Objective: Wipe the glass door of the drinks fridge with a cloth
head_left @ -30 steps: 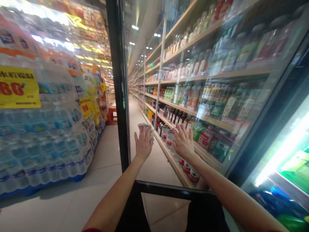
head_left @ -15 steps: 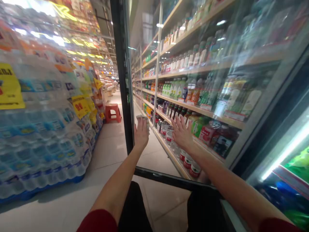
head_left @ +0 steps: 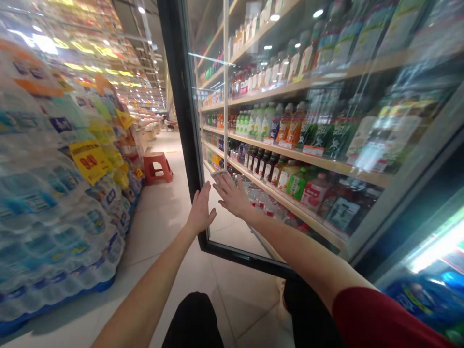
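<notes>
My left hand (head_left: 200, 210) lies flat and open against the glass door (head_left: 246, 237), close to its black frame (head_left: 181, 106). My right hand (head_left: 230, 195) is spread on the same pane, just to the right. A folded pale cloth (head_left: 219, 173) sits at the fingertips of my right hand, pressed to the glass. It touches my left hand nowhere that I can see. Behind the pane stand shelves of bottled drinks (head_left: 286, 130).
To the left, a tall stack of shrink-wrapped bottled water (head_left: 54, 227) with a yellow price sign (head_left: 90, 160) lines the tiled aisle floor (head_left: 170, 217). A red plastic stool (head_left: 155, 166) stands farther along. A lit case with blue-packaged goods (head_left: 424, 295) lies at the lower right.
The cloth has passed from under my left hand to my right hand's fingertips. My hands have drawn closer together, and my view has shifted, with more of my red right sleeve showing.
</notes>
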Available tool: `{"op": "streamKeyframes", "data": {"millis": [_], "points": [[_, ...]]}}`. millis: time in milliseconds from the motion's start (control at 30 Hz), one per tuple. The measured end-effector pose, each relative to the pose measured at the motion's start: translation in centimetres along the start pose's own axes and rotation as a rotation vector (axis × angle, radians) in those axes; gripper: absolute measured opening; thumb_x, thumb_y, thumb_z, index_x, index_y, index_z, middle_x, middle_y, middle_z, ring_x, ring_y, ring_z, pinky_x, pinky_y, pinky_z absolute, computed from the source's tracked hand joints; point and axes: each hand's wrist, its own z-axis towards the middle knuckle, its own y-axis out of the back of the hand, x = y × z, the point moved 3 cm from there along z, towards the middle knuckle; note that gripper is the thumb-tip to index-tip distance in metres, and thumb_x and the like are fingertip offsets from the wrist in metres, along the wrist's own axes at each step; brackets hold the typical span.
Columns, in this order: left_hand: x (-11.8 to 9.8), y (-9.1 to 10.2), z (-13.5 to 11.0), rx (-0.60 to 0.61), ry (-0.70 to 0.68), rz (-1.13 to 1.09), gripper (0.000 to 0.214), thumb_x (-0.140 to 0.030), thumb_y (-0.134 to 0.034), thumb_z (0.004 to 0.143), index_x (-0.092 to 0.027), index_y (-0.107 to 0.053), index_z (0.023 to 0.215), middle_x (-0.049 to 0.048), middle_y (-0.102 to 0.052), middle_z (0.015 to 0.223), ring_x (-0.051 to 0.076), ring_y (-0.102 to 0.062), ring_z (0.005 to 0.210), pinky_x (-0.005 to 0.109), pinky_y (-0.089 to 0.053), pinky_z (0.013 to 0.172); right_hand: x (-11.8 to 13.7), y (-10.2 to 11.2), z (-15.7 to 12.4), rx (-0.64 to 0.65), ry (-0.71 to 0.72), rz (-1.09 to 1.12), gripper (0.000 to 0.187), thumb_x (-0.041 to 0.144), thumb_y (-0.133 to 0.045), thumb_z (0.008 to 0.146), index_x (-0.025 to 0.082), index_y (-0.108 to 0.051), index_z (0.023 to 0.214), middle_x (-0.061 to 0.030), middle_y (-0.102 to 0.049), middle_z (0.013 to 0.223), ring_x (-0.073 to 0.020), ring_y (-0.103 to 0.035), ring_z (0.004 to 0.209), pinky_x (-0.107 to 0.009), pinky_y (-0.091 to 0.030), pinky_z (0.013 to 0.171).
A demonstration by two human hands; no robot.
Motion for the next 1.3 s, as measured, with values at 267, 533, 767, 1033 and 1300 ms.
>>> {"op": "streamKeyframes", "data": {"millis": [267,533,767,1033,1300], "points": [[-0.7,-2.3,-8.3,0.13,0.289,0.21,0.068,-0.014,-0.049,0.078,-0.005,-0.028,0.142,0.0235,-0.031,0.149,0.03,-0.03,0.14,0.054,-0.029,0.111,2.9,-6.6,-4.4,-0.024,0.341,-0.027,0.042,0.014,-0.037,0.093,0.009,-0.049,0.133,-0.012,-0.038,0.148,-0.0259,-0.03,0.14,-0.053,-0.025,0.115],[-2.1,-3.5,-10.0,0.182,0.346,0.301,0.065,-0.021,-0.05,0.081,-0.001,-0.033,0.141,0.0231,-0.028,0.15,0.032,-0.026,0.141,0.057,-0.024,0.112,4.5,-6.7,-5.6,-0.038,0.311,0.02,0.052,0.014,-0.033,0.093,0.01,-0.033,0.145,-0.0103,-0.034,0.151,-0.0225,-0.023,0.143,-0.051,-0.02,0.117],[-3.8,-5.3,-14.9,0.296,0.43,0.307,0.062,-0.018,-0.049,0.08,-0.001,-0.038,0.139,0.0221,-0.031,0.149,0.033,-0.028,0.14,0.057,-0.025,0.111,8.1,-9.9,-11.1,0.047,0.421,-0.057,0.047,0.014,-0.033,0.092,0.009,-0.046,0.137,-0.0083,-0.042,0.146,-0.02,-0.034,0.138,-0.04,-0.032,0.113],[-6.0,-4.7,-12.6,0.271,0.377,0.285,0.065,-0.026,-0.05,0.084,-0.003,-0.032,0.143,0.0209,-0.024,0.152,0.031,-0.021,0.143,0.058,-0.018,0.114,2.7,-6.0,-12.0,-0.004,0.21,0.011,0.056,0.009,-0.03,0.091,0.012,-0.027,0.147,-0.0106,-0.037,0.149,-0.0209,-0.024,0.142,-0.053,-0.014,0.117],[-10.4,-5.8,-10.6,0.318,0.217,0.289,0.064,-0.024,-0.049,0.084,-0.006,-0.034,0.143,0.0172,-0.024,0.153,0.029,-0.024,0.142,0.056,-0.02,0.114,0.4,-4.6,-18.9,-0.059,0.301,-0.06,0.051,0.007,-0.033,0.089,0.011,-0.042,0.139,-0.0086,-0.051,0.139,-0.0191,-0.039,0.135,-0.049,-0.017,0.118]]}}
